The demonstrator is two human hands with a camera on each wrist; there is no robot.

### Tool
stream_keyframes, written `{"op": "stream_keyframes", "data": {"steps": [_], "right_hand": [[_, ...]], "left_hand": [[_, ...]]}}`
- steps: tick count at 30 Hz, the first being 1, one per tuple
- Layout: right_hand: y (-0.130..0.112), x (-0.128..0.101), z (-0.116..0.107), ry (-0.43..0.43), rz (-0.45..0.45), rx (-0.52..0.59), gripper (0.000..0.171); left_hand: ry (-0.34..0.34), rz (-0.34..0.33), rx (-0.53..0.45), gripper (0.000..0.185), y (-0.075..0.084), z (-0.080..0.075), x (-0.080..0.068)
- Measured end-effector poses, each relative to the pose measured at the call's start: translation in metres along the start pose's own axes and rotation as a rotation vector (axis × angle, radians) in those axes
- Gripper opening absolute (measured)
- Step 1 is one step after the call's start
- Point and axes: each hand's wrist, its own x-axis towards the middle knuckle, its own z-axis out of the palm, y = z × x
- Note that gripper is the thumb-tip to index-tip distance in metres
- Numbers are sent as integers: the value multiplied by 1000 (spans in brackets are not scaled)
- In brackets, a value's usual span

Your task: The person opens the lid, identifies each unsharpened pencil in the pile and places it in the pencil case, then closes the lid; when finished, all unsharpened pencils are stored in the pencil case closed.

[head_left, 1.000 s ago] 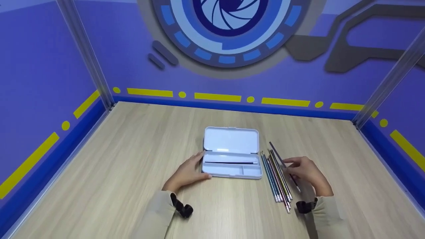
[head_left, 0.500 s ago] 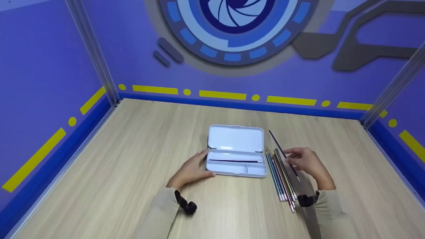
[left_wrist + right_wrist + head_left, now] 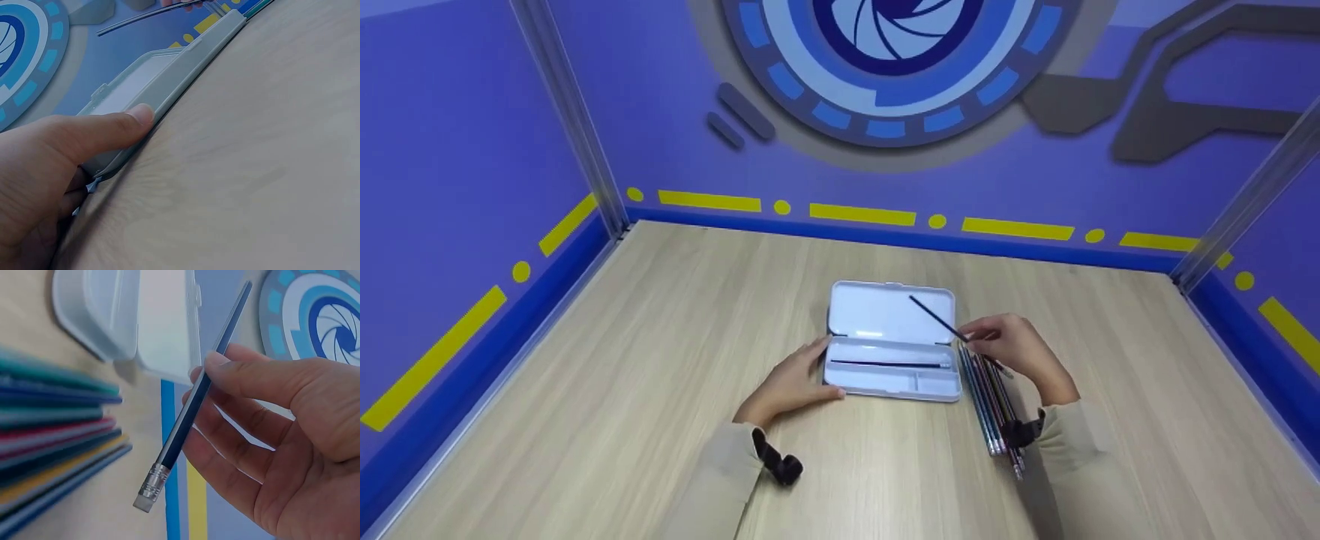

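Since the earlier frame, the right hand (image 3: 1011, 351) had carried the dark blue pencil with a metal ferrule and eraser (image 3: 946, 327) leftward, off the row of coloured pencils (image 3: 994, 405), so its tip hung above the raised lid of the open white plastic pencil case (image 3: 891, 315). The grip was a pinch of thumb and fingers on the shaft. The left hand (image 3: 793, 379) stayed flat, fingers straight against the case's left end, near the middle of the wooden counter (image 3: 622, 360). One dark pencil (image 3: 885, 364) lay in the tray. No legible writing was found.
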Motion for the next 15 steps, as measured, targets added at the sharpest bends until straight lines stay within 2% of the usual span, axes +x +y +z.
{"op": "stream_keyframes", "data": {"steps": [5,15], "right_hand": [[-16,15,12,-28,-61,-29,23],[-41,37,39,-117,-82,-9,22]], "left_hand": [[8,17,-2,96,0,-2,0],[11,17,16,97,0,-1,1]]}}
